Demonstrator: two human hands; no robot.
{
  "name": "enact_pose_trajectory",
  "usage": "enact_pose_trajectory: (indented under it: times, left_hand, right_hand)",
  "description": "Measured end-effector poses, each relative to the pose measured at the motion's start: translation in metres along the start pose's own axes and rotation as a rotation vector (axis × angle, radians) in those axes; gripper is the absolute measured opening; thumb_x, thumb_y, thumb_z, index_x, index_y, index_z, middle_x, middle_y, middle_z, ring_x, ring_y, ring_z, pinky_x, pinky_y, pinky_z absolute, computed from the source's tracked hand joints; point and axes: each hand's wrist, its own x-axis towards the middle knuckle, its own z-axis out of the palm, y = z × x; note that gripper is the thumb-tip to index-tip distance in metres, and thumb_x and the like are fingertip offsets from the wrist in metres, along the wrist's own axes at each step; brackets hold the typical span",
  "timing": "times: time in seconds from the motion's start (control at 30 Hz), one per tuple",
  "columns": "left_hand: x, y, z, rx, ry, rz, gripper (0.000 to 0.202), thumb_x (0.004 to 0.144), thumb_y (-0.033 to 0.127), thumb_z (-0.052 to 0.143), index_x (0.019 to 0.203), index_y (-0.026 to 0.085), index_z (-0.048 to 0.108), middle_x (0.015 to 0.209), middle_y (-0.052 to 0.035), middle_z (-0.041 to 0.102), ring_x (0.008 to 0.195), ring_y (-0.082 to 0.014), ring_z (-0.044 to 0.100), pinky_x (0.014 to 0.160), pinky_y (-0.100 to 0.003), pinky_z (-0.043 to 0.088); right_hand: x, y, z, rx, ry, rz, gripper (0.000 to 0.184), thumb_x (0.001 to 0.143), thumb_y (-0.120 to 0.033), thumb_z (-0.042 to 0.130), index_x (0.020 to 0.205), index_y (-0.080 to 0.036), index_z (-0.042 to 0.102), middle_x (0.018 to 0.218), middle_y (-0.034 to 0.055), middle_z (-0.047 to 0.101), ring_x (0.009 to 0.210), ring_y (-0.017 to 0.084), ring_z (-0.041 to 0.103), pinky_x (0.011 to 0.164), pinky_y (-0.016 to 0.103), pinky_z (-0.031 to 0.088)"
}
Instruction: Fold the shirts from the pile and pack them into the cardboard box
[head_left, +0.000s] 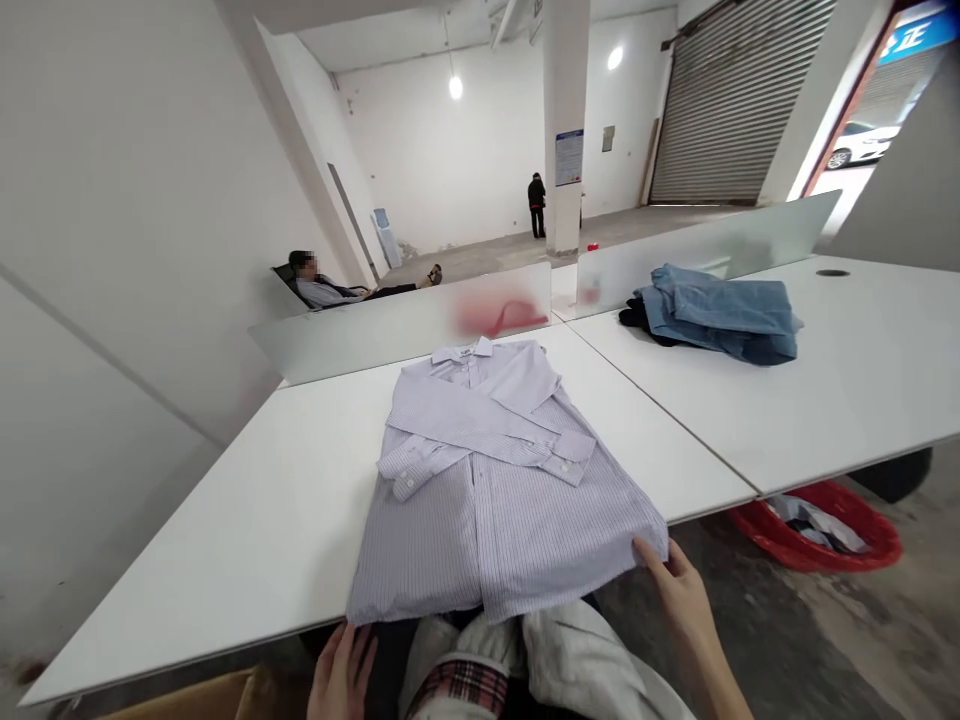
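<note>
A striped light-purple long-sleeved shirt (525, 530) lies front up on the white table, its collar at the far end. Both sleeves are folded across the chest, one over the other, with the buttoned cuffs showing. The hem hangs slightly over the near table edge. At the right hem corner, my right hand (679, 585) pinches the cloth, thumb on top and fingers underneath. My left hand (341, 675) is at the left hem corner, fingers stretched out and a little apart, fingertips at the cloth's edge; I see no clear grip there.
Folded blue denim clothes (720, 310) lie on the adjoining table (847, 400). A frosted divider (405, 320) runs along the far edge. Below right stands a red-lined bin (885, 545) with cloth inside. A cardboard box (187, 700) is below left. One person reclines beyond the divider; another stands farther back.
</note>
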Motion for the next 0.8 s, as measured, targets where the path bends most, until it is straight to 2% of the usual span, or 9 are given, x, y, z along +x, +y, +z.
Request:
enact_pose_trajectory:
  times: [0.13, 0.2, 0.27, 0.37, 0.47, 0.57, 0.67, 0.73, 0.8]
  left_hand:
    - [-0.006, 0.003, 0.029, 0.006, -0.139, -0.267, 0.012, 0.086, 0.018, 0.048, 0.093, 0.016, 0.058, 0.084, -0.0068, 0.068, 0.074, -0.0174, 0.068, 0.102, -0.043, 0.042]
    - [-0.008, 0.004, 0.037, 0.05, -0.163, -0.294, 0.016, 0.089, 0.024, 0.047, 0.097, 0.016, 0.058, 0.085, -0.0078, 0.069, 0.075, -0.0183, 0.068, 0.1, -0.042, 0.044]
    - [-0.01, 0.004, 0.038, 0.087, -0.185, -0.259, 0.018, 0.088, 0.028, 0.05, 0.096, 0.015, 0.06, 0.087, -0.0094, 0.07, 0.08, -0.0203, 0.068, 0.096, -0.041, 0.047]
    - [-0.015, 0.007, 0.031, 0.139, -0.238, -0.15, 0.013, 0.078, 0.024, 0.06, 0.083, 0.012, 0.063, 0.085, -0.0104, 0.071, 0.087, -0.0241, 0.068, 0.088, -0.04, 0.052]
    - [-0.024, 0.011, 0.013, 0.242, -0.274, -0.052, 0.014, 0.073, 0.027, 0.064, 0.074, 0.013, 0.065, 0.074, -0.0073, 0.069, 0.087, -0.025, 0.067, 0.088, -0.04, 0.052]
    - [-0.035, 0.007, -0.012, 0.345, -0.217, -0.001, 0.02, 0.069, 0.035, 0.067, 0.064, 0.017, 0.061, 0.059, -0.0018, 0.06, 0.08, -0.0236, 0.066, 0.087, -0.038, 0.051]
    - [-0.043, -0.009, -0.032, 0.337, -0.153, -0.029, 0.019, 0.065, 0.035, 0.07, 0.06, 0.02, 0.059, 0.06, -0.0008, 0.059, 0.07, -0.0216, 0.065, 0.079, -0.036, 0.053]
    - [-0.047, -0.021, -0.033, 0.3, -0.248, -0.075, 0.02, 0.061, 0.036, 0.072, 0.066, 0.02, 0.062, 0.067, -0.0025, 0.064, 0.065, -0.0217, 0.065, 0.074, -0.037, 0.054]
    - [-0.052, -0.03, -0.024, 0.321, -0.384, -0.111, 0.028, 0.059, 0.042, 0.073, 0.068, 0.016, 0.063, 0.061, -0.0034, 0.064, 0.058, -0.0228, 0.064, 0.071, -0.038, 0.053]
  right_hand:
    - [-0.012, -0.02, -0.001, -0.02, -0.162, 0.032, 0.052, 0.063, -0.051, 0.074, 0.097, -0.012, 0.067, 0.097, 0.0084, 0.071, 0.092, 0.025, 0.063, 0.08, 0.032, 0.05]
    - [-0.017, -0.026, 0.002, 0.02, -0.259, 0.077, 0.048, 0.067, -0.051, 0.072, 0.094, -0.013, 0.066, 0.093, 0.0078, 0.071, 0.082, 0.023, 0.065, 0.076, 0.033, 0.052]
    - [-0.02, -0.028, 0.006, 0.059, -0.303, 0.108, 0.044, 0.067, -0.051, 0.072, 0.089, -0.013, 0.065, 0.082, 0.0066, 0.071, 0.071, 0.022, 0.066, 0.071, 0.034, 0.053]
    - [-0.021, -0.03, 0.007, 0.09, -0.272, 0.121, 0.045, 0.063, -0.049, 0.076, 0.088, -0.014, 0.063, 0.068, 0.004, 0.069, 0.06, 0.021, 0.065, 0.064, 0.034, 0.053]
    - [-0.024, -0.032, -0.003, 0.119, -0.165, 0.088, 0.048, 0.06, -0.047, 0.078, 0.091, -0.015, 0.061, 0.064, 0.0012, 0.067, 0.056, 0.02, 0.064, 0.059, 0.033, 0.053]
    - [-0.031, -0.034, -0.021, 0.167, -0.04, 0.028, 0.046, 0.06, -0.044, 0.077, 0.094, -0.017, 0.062, 0.075, 0.0007, 0.07, 0.064, 0.019, 0.064, 0.06, 0.029, 0.054]
    - [-0.041, -0.032, -0.033, 0.187, 0.005, 0.053, 0.045, 0.061, -0.046, 0.076, 0.093, -0.017, 0.065, 0.082, 0.0023, 0.07, 0.075, 0.022, 0.065, 0.063, 0.03, 0.055]
    - [-0.049, -0.03, -0.034, 0.085, -0.023, 0.078, 0.042, 0.066, -0.047, 0.073, 0.093, -0.015, 0.066, 0.085, 0.0047, 0.069, 0.08, 0.025, 0.064, 0.064, 0.032, 0.055]
    - [-0.058, -0.029, -0.029, -0.033, -0.056, 0.08, 0.038, 0.078, -0.045, 0.066, 0.098, -0.013, 0.065, 0.096, 0.0058, 0.066, 0.087, 0.025, 0.062, 0.07, 0.033, 0.054]
